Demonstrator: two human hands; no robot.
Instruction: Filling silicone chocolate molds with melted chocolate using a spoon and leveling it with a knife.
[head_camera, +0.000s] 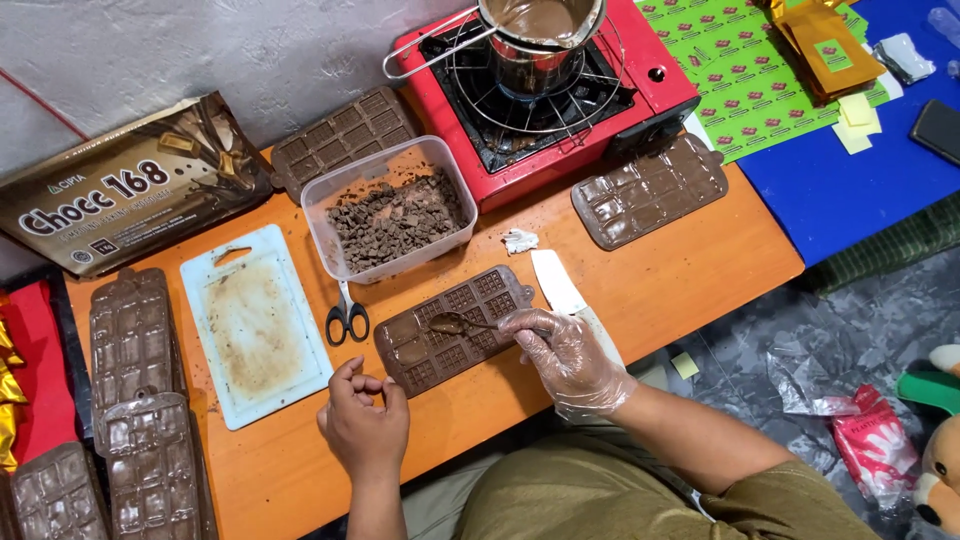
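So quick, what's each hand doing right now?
Left hand: bare, fingers curled, resting on the orange table beside the chocolate mould, holding nothing.
Right hand: gloved, closed on a spoon over the mould.

The light is bright and even, and it seems to come from above, a little from the front. My hands throw only short, soft shadows on the orange table (700, 270). There is glare on the metal pot (540, 40) and on the clear glove of my right hand (565, 355). The middle is sharp. Near the corners the picture bends slightly, and the plush toy (940, 470) at the right edge looks softer.
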